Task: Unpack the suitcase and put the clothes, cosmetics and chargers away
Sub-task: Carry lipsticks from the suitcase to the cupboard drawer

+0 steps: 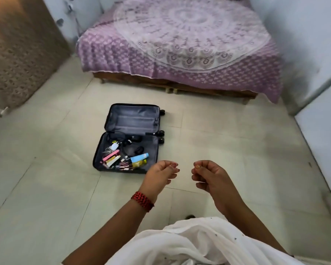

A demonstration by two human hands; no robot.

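- Suitcase [134, 119]: dark shell, lying open flat on the floor [46, 188] between us and the bed. The half toward the bed shows us bare grey lining, and the wheels sit on its right side.
- Chargers [114, 146]: we find a white plug with black cables [127, 142], lying in the far part of the near half.
- Cosmetics [122, 161]: we count a pink box [110, 155], a light-blue tube [139, 157], a yellow tube [140, 163] and small sticks, all heaped in the near left corner of that half.
- Left hand [159, 175]: raised in the air, seen over the suitcase's near right corner. Its fingers are loosely curled and hold nothing. We note a red bracelet [142, 201] on the wrist.
- Right hand [208, 175]: near the left hand but apart from it, with fingers loosely curled and empty.
- White garment [189, 243]: along the bottom edge, beneath our arms.
- Bed [180, 44]: under a purple-and-white patterned cover, beyond the suitcase.
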